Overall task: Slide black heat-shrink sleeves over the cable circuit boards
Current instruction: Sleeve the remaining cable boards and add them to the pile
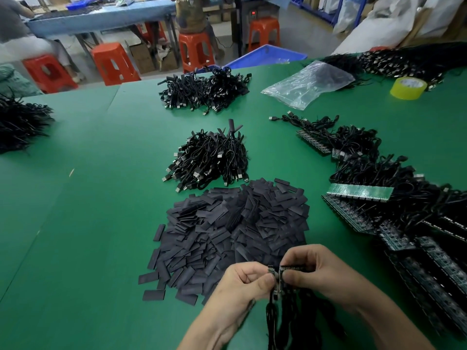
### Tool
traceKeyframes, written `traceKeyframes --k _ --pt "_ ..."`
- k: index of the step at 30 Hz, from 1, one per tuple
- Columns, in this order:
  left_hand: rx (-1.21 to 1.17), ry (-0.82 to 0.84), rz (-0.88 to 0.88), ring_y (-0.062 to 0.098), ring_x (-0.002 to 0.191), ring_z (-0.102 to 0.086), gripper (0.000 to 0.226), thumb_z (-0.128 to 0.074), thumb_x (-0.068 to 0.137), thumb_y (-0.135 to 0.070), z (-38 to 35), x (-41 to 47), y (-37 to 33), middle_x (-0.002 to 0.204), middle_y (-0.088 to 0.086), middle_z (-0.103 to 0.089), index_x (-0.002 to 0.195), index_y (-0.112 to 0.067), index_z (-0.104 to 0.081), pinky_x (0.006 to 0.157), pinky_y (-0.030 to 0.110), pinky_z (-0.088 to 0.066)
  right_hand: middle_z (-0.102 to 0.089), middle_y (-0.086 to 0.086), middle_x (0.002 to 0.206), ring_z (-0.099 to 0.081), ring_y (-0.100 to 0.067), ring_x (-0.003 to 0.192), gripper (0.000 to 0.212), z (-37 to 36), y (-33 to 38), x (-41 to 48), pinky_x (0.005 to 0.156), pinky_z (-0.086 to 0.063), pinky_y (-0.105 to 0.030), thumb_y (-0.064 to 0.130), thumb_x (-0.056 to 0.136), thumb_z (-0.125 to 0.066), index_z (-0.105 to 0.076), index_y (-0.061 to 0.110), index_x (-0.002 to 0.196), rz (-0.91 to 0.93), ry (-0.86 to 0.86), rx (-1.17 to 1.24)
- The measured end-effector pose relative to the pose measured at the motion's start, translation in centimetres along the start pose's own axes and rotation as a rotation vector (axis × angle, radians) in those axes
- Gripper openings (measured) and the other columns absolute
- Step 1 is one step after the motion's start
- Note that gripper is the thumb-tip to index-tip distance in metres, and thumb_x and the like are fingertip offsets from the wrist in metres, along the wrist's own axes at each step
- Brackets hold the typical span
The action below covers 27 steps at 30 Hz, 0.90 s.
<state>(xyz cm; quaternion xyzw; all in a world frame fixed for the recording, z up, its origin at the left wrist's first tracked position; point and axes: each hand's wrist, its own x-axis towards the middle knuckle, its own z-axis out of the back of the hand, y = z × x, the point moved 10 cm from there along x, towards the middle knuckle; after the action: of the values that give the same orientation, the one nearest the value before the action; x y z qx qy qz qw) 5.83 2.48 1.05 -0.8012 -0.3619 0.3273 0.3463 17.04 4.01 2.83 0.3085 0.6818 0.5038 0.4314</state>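
Circuit boards (291,268), thin dark strips, pinched by left hand (242,281) and right hand (319,272)

Green table (75,223) — orange stools (113,63) beyond

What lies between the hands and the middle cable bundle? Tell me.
In the head view, the pile of black heat-shrink sleeves covers that stretch, from the left hand and right hand up to the cable bundle.

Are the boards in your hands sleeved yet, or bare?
Bare. The circuit boards pinched between the left hand and right hand show exposed components, with nothing slid over them.
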Motion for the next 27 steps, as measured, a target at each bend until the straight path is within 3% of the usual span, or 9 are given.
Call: traceKeyframes --k 4,7,8,10,12,15,18,22,27 --pt "0.108 -0.196 -0.042 0.015 0.060 -0.065 0.008 -0.084 0.075 -0.014 1.9 -0.3 -1.6 0.074 0.014 -0.073 0.078 -0.009 -0.078 0.062 0.022 -0.053 -0.078 -0.001 0.089 -0.070 -0.011 0.082 0.008 2.8 -0.4 -0.4 0.079 -0.053 -0.024 0.022 0.083 -0.083 -0.078 0.017 0.087 -0.055 -0.146 -0.179" --pt "0.226 -0.238 -0.167 0.005 0.053 -0.057 0.012 -0.086 0.074 -0.009 1.6 -0.7 -4.4 0.061 0.002 -0.067 0.075 -0.005 -0.075 0.054 0.013 -0.046 -0.071 0.025 0.111 -0.059 0.014 0.110 0.024 4.8 1.7 -1.5 0.097 -0.041 -0.010 0.045 0.081 -0.079 -0.075 0.039 0.104 0.031 -0.366 -0.679" --pt "0.265 -0.241 -0.220 0.001 0.050 -0.053 0.013 -0.086 0.073 -0.008 1.3 -0.8 -5.4 0.057 -0.004 -0.063 0.075 -0.004 -0.074 0.052 0.010 -0.042 -0.066 0.031 0.117 -0.053 0.016 0.118 0.031 4.1 2.8 -1.8 0.100 -0.036 -0.006 0.055 0.082 -0.074 -0.073 0.042 0.110 0.118 -0.375 -0.726" --pt "0.339 -0.252 -0.345 0.002 0.054 -0.055 0.011 -0.085 0.073 -0.006 0.4 -0.9 -7.5 0.060 -0.005 -0.064 0.073 -0.005 -0.074 0.056 0.011 -0.044 -0.065 0.029 0.124 -0.055 0.009 0.122 0.036 1.2 3.4 -1.5 0.101 -0.037 -0.007 0.064 0.089 -0.064 -0.072 0.041 0.116 0.227 -0.268 -0.596" --pt "0.466 -0.289 -0.471 0.008 0.069 -0.064 0.010 -0.083 0.072 -0.003 -0.2 -0.9 -9.3 0.075 -0.001 -0.069 0.071 -0.005 -0.074 0.067 0.019 -0.049 -0.071 0.016 0.118 -0.065 0.000 0.112 0.033 -1.3 3.0 -1.0 0.095 -0.048 -0.018 0.060 0.092 -0.060 -0.071 0.038 0.115 0.237 -0.185 -0.395" --pt "0.562 -0.324 -0.561 0.007 0.075 -0.067 0.011 -0.083 0.073 -0.003 0.0 -0.7 -10.7 0.087 -0.002 -0.070 0.073 -0.001 -0.072 0.071 0.021 -0.051 -0.076 -0.002 0.094 -0.071 -0.020 0.092 0.025 -2.1 3.3 -0.7 0.084 -0.055 -0.036 0.046 0.096 -0.059 -0.073 0.025 0.094 0.268 -0.273 -0.225" --pt "0.877 -0.355 -0.611 0.010 0.096 -0.068 0.002 -0.076 0.085 -0.024 0.4 -0.2 -11.2 0.096 -0.011 -0.072 0.084 -0.026 -0.077 0.085 0.020 -0.050 -0.070 -0.010 0.073 -0.070 -0.028 0.071 0.026 -1.5 3.7 -0.9 0.073 -0.055 -0.032 0.032 0.100 -0.056 -0.066 0.019 0.080 0.284 -0.322 -0.086" --pt "1.613 -0.299 -0.560 0.011 0.108 -0.058 0.022 -0.064 0.098 -0.037 0.1 2.1 -8.9 0.112 -0.017 -0.067 0.116 -0.031 -0.075 0.092 0.032 -0.047 -0.049 -0.005 0.058 -0.053 -0.025 0.044 0.031 -0.1 3.4 -0.8 0.056 -0.046 -0.041 0.020 0.106 -0.052 -0.057 0.013 0.076 0.233 -0.395 0.022" --pt "1.924 -0.162 -0.381 0.014 0.121 -0.046 0.041 -0.048 0.100 -0.055 0.9 4.9 -6.2 0.124 -0.017 -0.057 0.134 -0.038 -0.062 0.094 0.028 -0.033 -0.039 -0.003 0.056 -0.034 -0.017 0.035 0.033 1.3 3.4 -1.1 0.042 -0.028 -0.030 0.026 0.105 -0.052 -0.054 0.015 0.074 0.160 -0.459 -0.102"
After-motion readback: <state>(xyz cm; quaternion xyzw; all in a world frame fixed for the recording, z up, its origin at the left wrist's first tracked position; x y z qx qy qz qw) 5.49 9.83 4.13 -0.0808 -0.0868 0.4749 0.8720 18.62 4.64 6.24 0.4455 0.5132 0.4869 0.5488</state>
